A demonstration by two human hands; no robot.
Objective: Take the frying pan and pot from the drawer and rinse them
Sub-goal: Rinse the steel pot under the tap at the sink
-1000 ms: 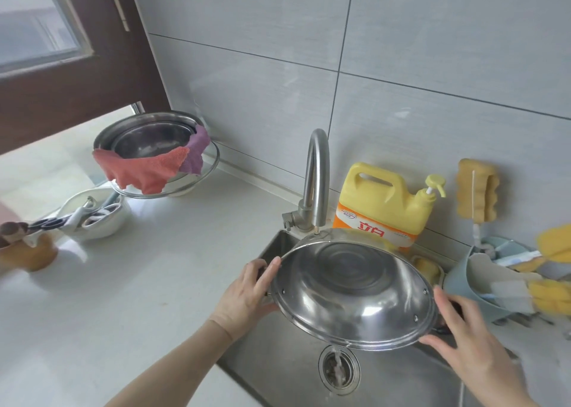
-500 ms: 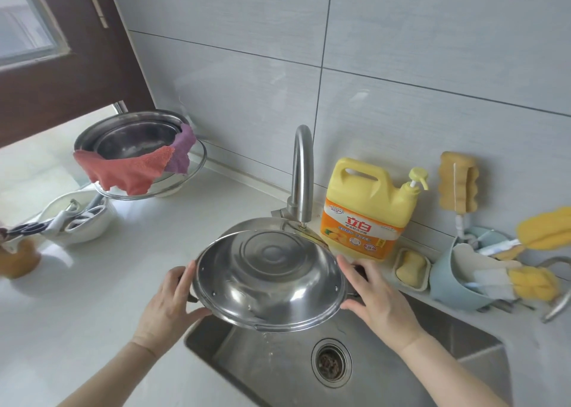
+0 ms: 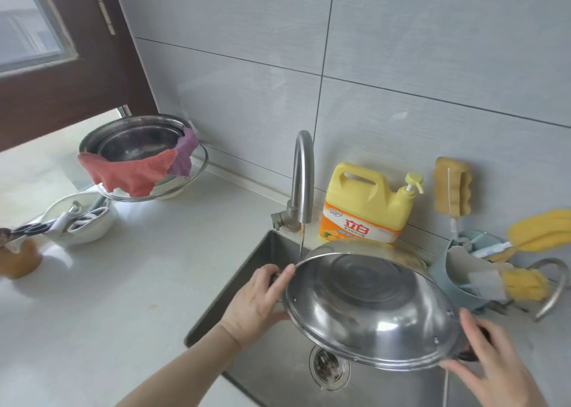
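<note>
The person holds the shiny round stainless-steel pot (image 3: 367,307) over the steel sink basin (image 3: 268,372), tipped so its open mouth faces the viewer and its base leans toward the far wall. The left hand (image 3: 256,304) has its fingers curled round the dark handle at the pot's left rim; the right hand (image 3: 491,363) grips the handle at the near right, some fingers splayed out. A thin stream of water (image 3: 301,241) falls from the curved steel tap (image 3: 301,178) just at the pot's far-left rim, and it looks as if it may be missing the inside. My worry is that: with the pot angled so, water could run down the outside and splash onto the pale worktop (image 3: 129,283), or wet handles could slip and the pot drop against the drain (image 3: 329,366). No frying pan can be made out for certain. Behind the pot stands a yellow detergent jug with a pump (image 3: 367,205), close enough to be knocked if the pot swings back, and at the right a pale blue caddy of yellow sponges and brushes (image 3: 463,280) crowds the rim. Far left sit stacked steel bowls draped with red and purple cloths (image 3: 139,159), and nearer, a white bowl of utensils (image 3: 82,221).
</note>
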